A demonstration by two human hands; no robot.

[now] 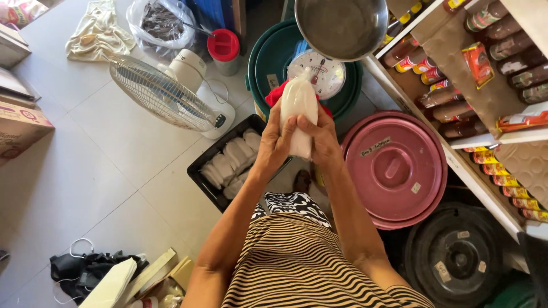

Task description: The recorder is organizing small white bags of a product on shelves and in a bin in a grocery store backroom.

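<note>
A clear plastic bag filled with white powder or grain (298, 102) is held upright in front of me by both hands. My left hand (275, 140) wraps its left side and my right hand (321, 137) its right side, fingers closed around the lower half. Its twisted top points toward a white dial scale (325, 77) carrying a steel pan (341, 25), which stands on a green lidded tub (268, 63). A red cloth or scoop (274, 94) shows just behind the bag. Left of my hands, a black crate (201, 171) holds several similar filled white bags (231, 159).
A pink lidded tub (395, 168) and a black lid (456, 256) sit at right under shelves of bottles and cans (502, 51). A white floor fan (165, 94), a red-lidded container (224, 50), cardboard boxes (20, 125) and cables (80, 268) lie on the tiled floor.
</note>
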